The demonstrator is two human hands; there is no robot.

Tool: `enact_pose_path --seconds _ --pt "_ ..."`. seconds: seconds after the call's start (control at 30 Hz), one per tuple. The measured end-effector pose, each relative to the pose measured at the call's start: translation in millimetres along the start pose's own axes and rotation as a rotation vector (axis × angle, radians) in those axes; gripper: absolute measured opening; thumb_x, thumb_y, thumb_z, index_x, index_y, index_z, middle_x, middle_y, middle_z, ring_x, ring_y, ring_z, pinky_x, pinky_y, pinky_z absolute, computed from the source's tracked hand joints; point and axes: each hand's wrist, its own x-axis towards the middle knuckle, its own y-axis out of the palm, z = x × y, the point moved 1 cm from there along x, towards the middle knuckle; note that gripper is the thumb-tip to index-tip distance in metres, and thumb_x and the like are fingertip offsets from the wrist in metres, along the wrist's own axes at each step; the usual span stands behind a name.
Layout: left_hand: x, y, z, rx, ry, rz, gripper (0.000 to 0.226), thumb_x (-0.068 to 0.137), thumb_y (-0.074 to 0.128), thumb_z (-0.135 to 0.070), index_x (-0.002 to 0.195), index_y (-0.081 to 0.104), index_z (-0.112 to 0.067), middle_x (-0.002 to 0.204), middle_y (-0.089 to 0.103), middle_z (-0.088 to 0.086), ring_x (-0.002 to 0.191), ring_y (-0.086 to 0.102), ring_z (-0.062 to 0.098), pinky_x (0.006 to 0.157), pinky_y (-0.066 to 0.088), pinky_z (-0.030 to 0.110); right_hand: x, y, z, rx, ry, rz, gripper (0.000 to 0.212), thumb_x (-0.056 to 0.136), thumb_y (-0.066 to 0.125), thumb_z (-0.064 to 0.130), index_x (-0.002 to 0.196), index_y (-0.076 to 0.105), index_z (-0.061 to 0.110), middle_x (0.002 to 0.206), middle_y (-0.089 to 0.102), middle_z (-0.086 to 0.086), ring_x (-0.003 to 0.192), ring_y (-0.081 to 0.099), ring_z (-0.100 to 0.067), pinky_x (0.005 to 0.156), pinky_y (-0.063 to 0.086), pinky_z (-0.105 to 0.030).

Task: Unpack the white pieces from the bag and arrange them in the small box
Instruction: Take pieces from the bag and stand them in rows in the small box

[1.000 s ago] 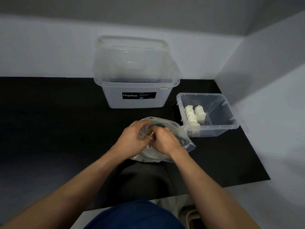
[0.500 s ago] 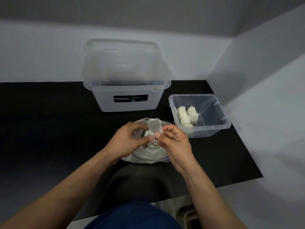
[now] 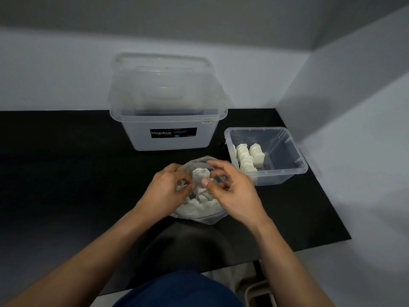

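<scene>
A clear plastic bag [image 3: 199,212] lies on the black table in front of me, holding several white pieces [image 3: 200,200]. Above its mouth, one white piece [image 3: 200,176] sits between my hands. My right hand [image 3: 232,191] pinches it with thumb and forefinger. My left hand [image 3: 168,189] grips the bag's rim beside it, fingers curled. The small clear box [image 3: 294,173] stands to the right, with two rows of white pieces [image 3: 250,155] lined up along its left side.
A large clear Megabox bin [image 3: 170,120] with a lid propped in it stands behind the bag. White walls close off the back and the right. The table's front edge runs just before my lap.
The white piece has come up out of the bag and is now pinched by my right hand. The view shifted slightly left and down.
</scene>
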Motion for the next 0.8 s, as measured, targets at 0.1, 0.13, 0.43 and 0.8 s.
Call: enact_pose_path --seconds 0.1,0.13,0.43,0.8 --pt "-1 0 -3 0.056 0.019 0.03 0.007 0.091 0.073 -0.03 0.097 0.073 -0.026 0.117 0.056 -0.009 0.102 0.057 0.005 0.082 0.042 0.014 3 -7 7 -0.237 -0.126 0.022 0.022 0.098 0.069 0.033 0.12 0.073 0.03 0.108 0.071 0.018 0.092 0.069 0.001 0.082 0.057 -0.019" --pt "-1 1 -4 0.078 0.027 0.042 0.008 0.092 0.072 -0.032 0.098 0.073 -0.027 0.12 0.055 -0.009 0.105 0.056 0.006 0.085 0.043 0.017 3 -9 9 -0.297 -0.148 0.03 0.022 0.098 0.068 0.034 0.119 0.074 0.029 0.11 0.07 0.018 0.094 0.068 0.002 0.083 0.056 -0.017" --pt "-1 2 -9 0.042 -0.03 0.087 0.043 0.087 0.076 -0.04 0.127 0.065 -0.031 0.126 0.055 -0.012 0.109 0.056 0.004 0.087 0.047 0.018 8 -29 13 -0.408 -0.229 0.053 0.02 0.099 0.068 0.029 0.116 0.079 0.027 0.105 0.072 0.016 0.098 0.066 -0.001 0.09 0.055 -0.025" --pt "2 7 -6 -0.266 -0.269 -0.123 0.045 0.086 0.078 -0.026 0.129 0.065 -0.034 0.126 0.061 -0.015 0.115 0.056 0.003 0.091 0.042 0.017 56 -159 -4 -0.42 -0.104 -0.336 0.013 0.096 0.073 0.025 0.108 0.079 0.024 0.091 0.075 0.016 0.081 0.07 0.001 0.081 0.057 -0.019"
